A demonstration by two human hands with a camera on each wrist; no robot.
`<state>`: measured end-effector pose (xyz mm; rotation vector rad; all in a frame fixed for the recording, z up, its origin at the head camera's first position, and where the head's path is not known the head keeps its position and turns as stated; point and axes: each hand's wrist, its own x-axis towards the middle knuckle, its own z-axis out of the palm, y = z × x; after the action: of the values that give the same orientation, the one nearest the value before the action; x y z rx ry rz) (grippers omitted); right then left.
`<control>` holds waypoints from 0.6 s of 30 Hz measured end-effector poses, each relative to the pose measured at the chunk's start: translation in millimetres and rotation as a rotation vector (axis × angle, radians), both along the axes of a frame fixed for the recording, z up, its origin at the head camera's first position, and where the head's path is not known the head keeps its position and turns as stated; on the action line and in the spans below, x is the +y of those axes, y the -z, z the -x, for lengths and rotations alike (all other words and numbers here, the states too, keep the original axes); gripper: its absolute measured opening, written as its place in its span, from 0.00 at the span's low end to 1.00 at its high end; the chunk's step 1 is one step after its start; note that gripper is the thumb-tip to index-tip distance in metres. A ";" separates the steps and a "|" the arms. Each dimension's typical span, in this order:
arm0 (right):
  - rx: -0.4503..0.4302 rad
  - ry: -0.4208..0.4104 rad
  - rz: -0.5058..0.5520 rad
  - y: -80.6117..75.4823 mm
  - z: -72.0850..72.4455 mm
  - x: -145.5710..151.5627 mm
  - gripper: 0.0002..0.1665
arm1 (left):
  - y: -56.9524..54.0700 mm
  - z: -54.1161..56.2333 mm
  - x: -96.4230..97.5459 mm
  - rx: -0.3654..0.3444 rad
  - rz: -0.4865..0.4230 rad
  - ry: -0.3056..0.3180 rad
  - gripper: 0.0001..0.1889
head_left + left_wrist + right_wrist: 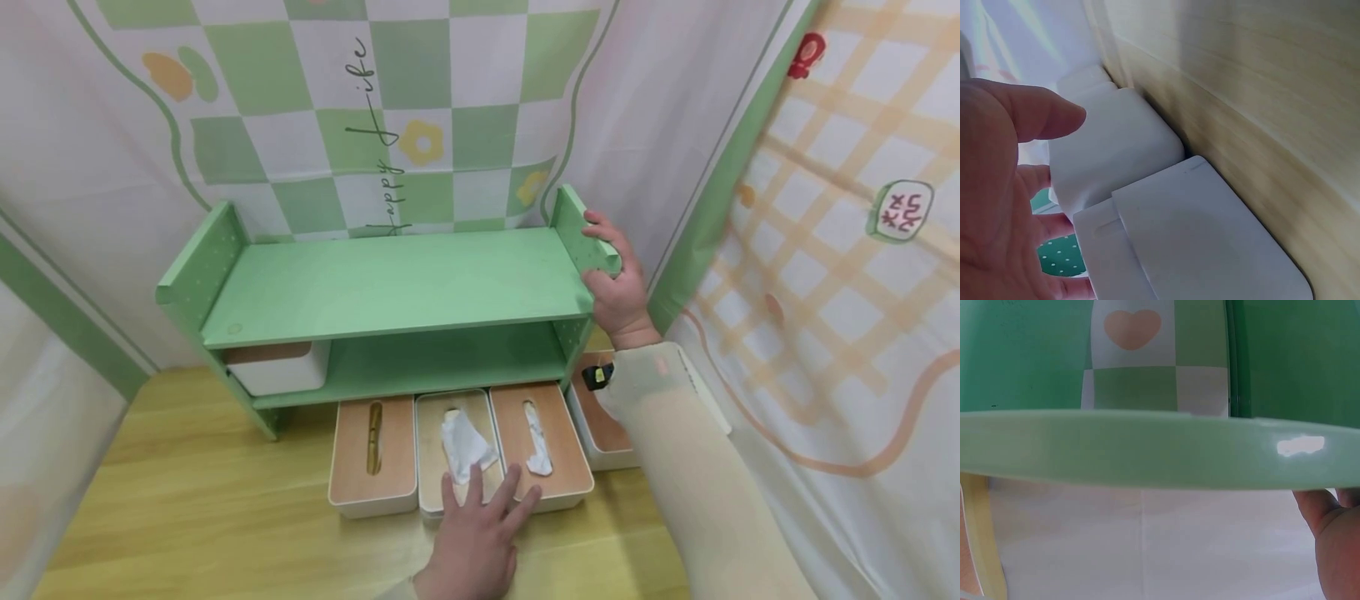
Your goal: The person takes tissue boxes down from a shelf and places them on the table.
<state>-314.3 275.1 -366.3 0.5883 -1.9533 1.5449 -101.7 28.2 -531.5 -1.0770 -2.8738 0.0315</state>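
Note:
A green two-tier shelf [405, 283] stands on the wood-look surface. My right hand [618, 279] grips the top of its right side panel, which crosses the right wrist view as a pale green bar [1147, 450]. My left hand [480, 533] is spread with fingers straight, its fingertips at the front of the middle tissue box [435, 450] and the right tissue box [517, 417]. White tissue sticks out of both. Beside them is a left tissue box [352, 458], its slot showing no tissue. In the left wrist view, the fingers lie over white box walls [1210, 237].
Another white box with a wooden lid [288, 371] sits at the left of the lower shelf. One more box [600, 417] stands right of the shelf, partly behind my right arm. Patterned cloth [412, 83] hangs behind, with more cloth [825, 292] along the right.

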 end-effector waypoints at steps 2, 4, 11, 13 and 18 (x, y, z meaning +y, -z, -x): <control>-0.002 -0.005 0.003 -0.4 -0.2 0.2 0.34 | 0.6 -0.9 -1.4 0.008 -0.028 -0.004 0.39; -0.001 -0.005 0.000 -0.6 0.1 0.4 0.34 | 1.6 -1.3 -3.6 0.010 -0.055 0.000 0.39; 0.016 0.007 -0.021 0.7 2.9 1.1 0.34 | 1.9 -2.5 -19.1 0.113 -0.127 0.045 0.40; 0.015 0.012 -0.026 0.8 2.4 0.8 0.33 | 0.4 -1.6 -26.7 0.132 -0.173 0.035 0.39; 0.008 0.014 -0.026 1.2 2.5 0.9 0.34 | -10.2 5.9 -50.7 0.082 -0.246 -0.044 0.37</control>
<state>-316.8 276.0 -367.6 0.5899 -1.9699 1.5082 -107.6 -22.5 -521.3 -0.9439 -2.7370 -0.2618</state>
